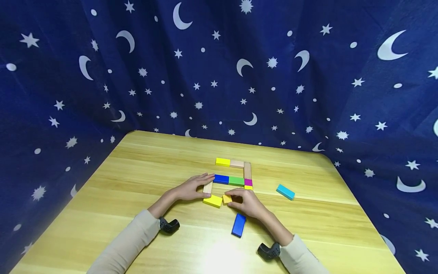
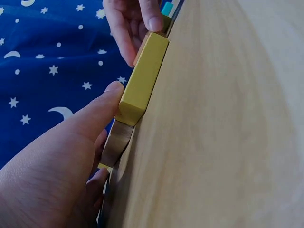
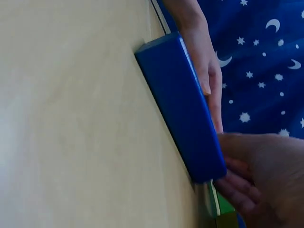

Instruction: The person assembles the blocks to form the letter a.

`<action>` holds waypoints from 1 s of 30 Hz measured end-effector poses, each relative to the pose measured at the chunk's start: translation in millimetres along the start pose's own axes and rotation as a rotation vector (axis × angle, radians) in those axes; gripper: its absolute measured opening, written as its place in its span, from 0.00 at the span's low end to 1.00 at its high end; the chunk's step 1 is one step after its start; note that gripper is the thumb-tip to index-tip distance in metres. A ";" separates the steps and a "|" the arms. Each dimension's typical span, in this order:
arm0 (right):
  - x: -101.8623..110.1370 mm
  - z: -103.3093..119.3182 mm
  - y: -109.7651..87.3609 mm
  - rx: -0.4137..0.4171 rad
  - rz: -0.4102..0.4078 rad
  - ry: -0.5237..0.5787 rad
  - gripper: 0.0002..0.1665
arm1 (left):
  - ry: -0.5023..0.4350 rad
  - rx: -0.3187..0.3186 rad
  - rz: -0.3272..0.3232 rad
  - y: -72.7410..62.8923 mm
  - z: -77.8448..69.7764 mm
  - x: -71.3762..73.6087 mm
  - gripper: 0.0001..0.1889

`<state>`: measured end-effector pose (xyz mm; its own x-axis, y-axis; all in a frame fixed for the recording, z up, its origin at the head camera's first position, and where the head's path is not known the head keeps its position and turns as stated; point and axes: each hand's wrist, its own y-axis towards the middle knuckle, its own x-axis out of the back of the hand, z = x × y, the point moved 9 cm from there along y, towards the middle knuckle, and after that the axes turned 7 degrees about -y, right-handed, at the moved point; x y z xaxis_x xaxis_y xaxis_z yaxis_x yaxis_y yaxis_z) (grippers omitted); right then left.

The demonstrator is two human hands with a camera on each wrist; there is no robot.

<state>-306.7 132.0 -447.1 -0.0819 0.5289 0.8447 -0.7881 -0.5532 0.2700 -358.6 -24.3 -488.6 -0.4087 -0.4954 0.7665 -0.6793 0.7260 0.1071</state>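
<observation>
My right hand pinches a small orange block between thumb and fingers, at the right end of a yellow block. My left hand lies along the left side of the row, fingers extended. Its thumb touches the yellow block in the left wrist view, and its fingertips are at the left end of a blue block. Between thumb and fingers is a plain wooden block. A green block continues the row from the blue one to a magenta block.
A loose blue block lies nearer me, below the right hand. Off to the right lies a light blue block. Farther back, another yellow block and plain wooden blocks form a corner. A starry curtain hangs behind the table.
</observation>
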 end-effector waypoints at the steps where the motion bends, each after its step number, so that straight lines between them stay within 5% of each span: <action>1: 1.4 -1.8 -1.0 -0.012 -0.001 0.017 0.19 | -0.001 -0.002 0.000 0.0 -0.4 -0.3 0.39; 8: 27.1 -21.4 -15.7 -0.114 -0.082 0.196 0.20 | 0.004 0.002 0.004 0.6 -0.5 -1.8 0.40; 17: 77.5 -29.7 -52.2 -0.173 -0.150 0.292 0.20 | 0.004 0.005 0.010 0.6 -1.5 -0.7 0.40; 25: 63.6 -91.7 -82.8 -0.224 -0.116 0.194 0.20 | 0.007 -0.006 0.004 -0.1 -3.0 0.7 0.40; 30: 64.6 -86.6 -84.2 -0.172 -0.077 0.131 0.23 | 0.002 -0.013 -0.001 0.2 -3.2 0.5 0.40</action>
<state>-298.4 268.5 -455.2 -0.0876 0.6507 0.7543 -0.8864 -0.3964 0.2391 -356.9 -22.9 -486.2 -0.4072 -0.4949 0.7676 -0.6717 0.7318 0.1155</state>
